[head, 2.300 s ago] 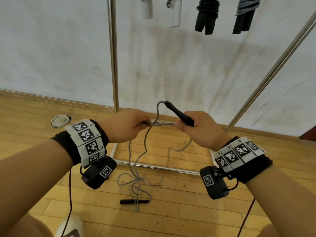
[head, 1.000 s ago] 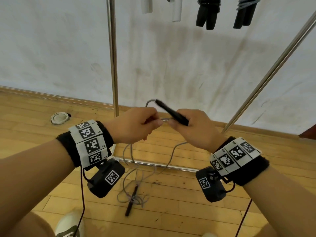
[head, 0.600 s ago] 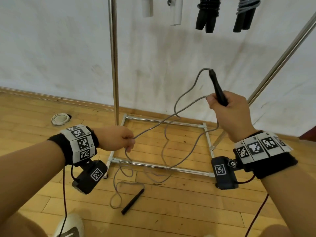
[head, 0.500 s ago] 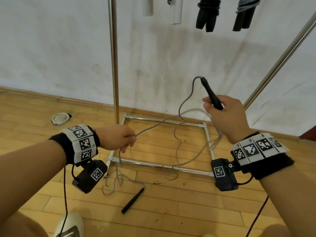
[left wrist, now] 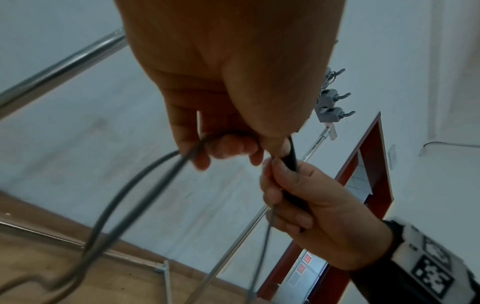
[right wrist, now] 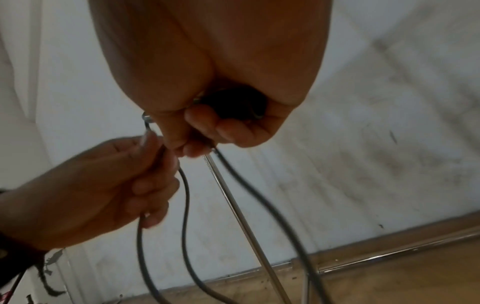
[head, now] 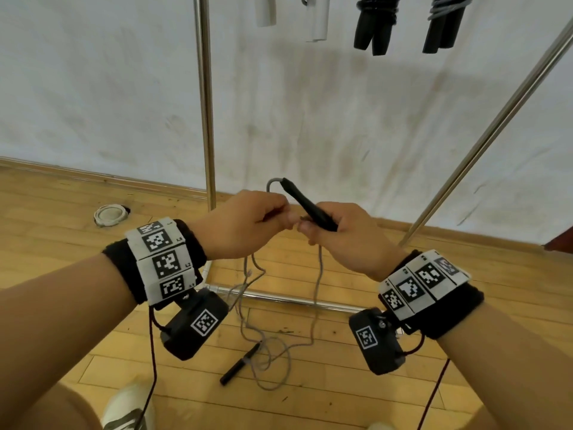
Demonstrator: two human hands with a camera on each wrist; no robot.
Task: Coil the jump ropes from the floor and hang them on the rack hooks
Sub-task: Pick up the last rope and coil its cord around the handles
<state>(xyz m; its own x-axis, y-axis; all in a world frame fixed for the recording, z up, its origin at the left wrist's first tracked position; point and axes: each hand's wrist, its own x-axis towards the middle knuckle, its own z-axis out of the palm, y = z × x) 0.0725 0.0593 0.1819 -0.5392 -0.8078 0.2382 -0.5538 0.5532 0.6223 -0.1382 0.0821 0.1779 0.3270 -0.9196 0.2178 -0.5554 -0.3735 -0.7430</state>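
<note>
Four coiled ropes (head: pixel 375 26) already hang from the rack (head: pixel 204 103), so by the look of it this grey jump rope (head: pixel 316 293) is the last to go up. The right hand (head: pixel 344 237) grips its black handle (head: pixel 310 206) with gathered cord, and the left hand (head: pixel 245 225) pinches the cord just beside it. Most of the cord and the second handle (head: pixel 240 364) lie on the floor (head: pixel 341 383), so coiling has barely begun and hanging remains.
</note>
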